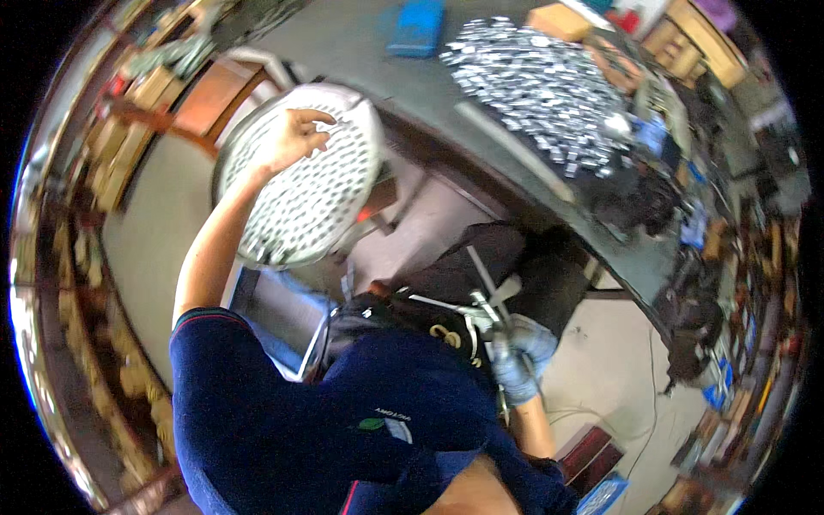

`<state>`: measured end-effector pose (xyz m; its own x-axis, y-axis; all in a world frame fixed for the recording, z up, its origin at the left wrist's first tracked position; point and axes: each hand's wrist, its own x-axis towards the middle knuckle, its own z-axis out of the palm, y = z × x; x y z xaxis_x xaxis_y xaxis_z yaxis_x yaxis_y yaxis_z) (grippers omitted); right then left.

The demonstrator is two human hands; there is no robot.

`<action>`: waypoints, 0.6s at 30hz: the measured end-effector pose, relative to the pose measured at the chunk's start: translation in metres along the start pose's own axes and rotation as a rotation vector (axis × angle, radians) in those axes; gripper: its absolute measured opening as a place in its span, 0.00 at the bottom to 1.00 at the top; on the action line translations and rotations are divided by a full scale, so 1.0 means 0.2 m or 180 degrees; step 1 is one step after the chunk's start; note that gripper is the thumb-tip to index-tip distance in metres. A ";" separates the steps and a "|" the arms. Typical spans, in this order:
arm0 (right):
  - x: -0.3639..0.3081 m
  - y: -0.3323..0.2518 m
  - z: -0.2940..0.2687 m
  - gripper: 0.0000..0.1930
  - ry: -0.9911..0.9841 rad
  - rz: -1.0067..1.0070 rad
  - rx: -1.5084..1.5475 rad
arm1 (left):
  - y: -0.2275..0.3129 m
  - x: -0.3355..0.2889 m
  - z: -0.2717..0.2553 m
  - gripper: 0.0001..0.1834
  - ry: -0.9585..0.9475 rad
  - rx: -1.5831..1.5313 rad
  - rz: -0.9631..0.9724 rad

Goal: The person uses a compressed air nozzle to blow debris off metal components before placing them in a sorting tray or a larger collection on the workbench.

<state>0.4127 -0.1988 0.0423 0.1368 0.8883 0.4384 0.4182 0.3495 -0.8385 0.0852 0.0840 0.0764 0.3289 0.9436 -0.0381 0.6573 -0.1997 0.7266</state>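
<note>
My bare left hand [296, 140] reaches over a round, pale tray [300, 193] covered in rows of dark holes or small pieces. Its fingers are bent and apart, and I make out nothing between them. On the right, close to my lap, my right hand [519, 356] wears a blue-grey glove. Its fingers close around a silvery metal tool [485, 311] with several rods or arms; blur hides its exact kind. Where the glove grips it is partly covered.
A dark workbench [378, 56] runs along the far side, bearing a big heap of small shiny metal pieces [536, 90], a blue box [415, 27] and dark cloth [639, 202]. Below the tray is a blue-edged bin [279, 313]. Shelves with boxes [116, 163] line the left; a cable [652, 403] crosses the floor.
</note>
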 end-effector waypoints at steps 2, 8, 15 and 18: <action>-0.02 0.02 0.01 0.13 -0.0168 0.0083 -0.0077 | -0.17 -0.23 -0.12 0.20 0.0010 0.0328 -0.0327; 0.00 0.04 0.07 0.14 -0.0246 -0.0062 -0.0074 | -0.42 -0.75 -0.17 0.20 -0.0888 0.2128 -0.0861; -0.01 0.06 0.04 0.15 -0.0388 -0.0145 -0.0562 | -0.62 -0.76 -0.15 0.14 -0.0732 0.1507 -0.0668; -0.04 0.08 0.02 0.14 -0.0394 0.0002 -0.0528 | -0.64 -0.76 -0.16 0.11 -0.0590 0.1189 -0.0528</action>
<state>0.4153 -0.1992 0.0253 0.0299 0.9219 0.3863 0.5617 0.3042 -0.7694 -0.0700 -0.0248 0.0111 0.2919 0.9145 -0.2802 0.9000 -0.1635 0.4040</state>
